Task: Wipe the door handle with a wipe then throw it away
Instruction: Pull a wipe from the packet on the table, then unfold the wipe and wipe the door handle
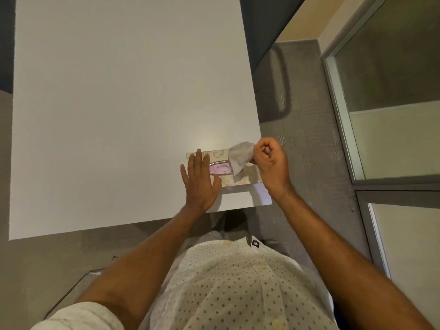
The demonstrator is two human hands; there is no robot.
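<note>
Fingers of your right hand pinch a crumpled white wipe above the patterned beige tissue box; your left hand lies flat, fingers spread, holding nothing, on the box's left end

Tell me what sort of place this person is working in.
Probably an office or meeting room: a plain white table, grey carpet, and metal-framed frosted glass panels on the right. A box of wipes sits at the table's near corner.

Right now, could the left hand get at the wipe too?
Probably yes. The left hand lies flat on the wipe box, and the wipe hangs from the right hand just beside it, with nothing between them.
</note>
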